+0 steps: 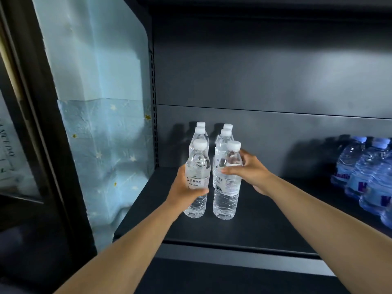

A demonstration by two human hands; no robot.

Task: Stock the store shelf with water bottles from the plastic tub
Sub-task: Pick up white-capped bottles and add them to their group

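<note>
Bottles (212, 134) stand in two rows on the shelf (265, 219). Left hand (183, 189) grips the front left bottle (197, 177); right hand (251, 169) pinches the front right bottle (228, 181).

A dark grey metal back panel (265, 66) rises behind the shelving, split by a thin horizontal seam, with a soft patch of light reflected on its upper right. A slotted upright rail (153, 107) runs down its left edge. Left of the rail hangs a pale blue cloth (101, 132) printed with small stars, creased and folded over itself. Farther left stands a dark door frame (42, 115) holding a glass pane (12, 149) with faint, unreadable lettering.
</note>
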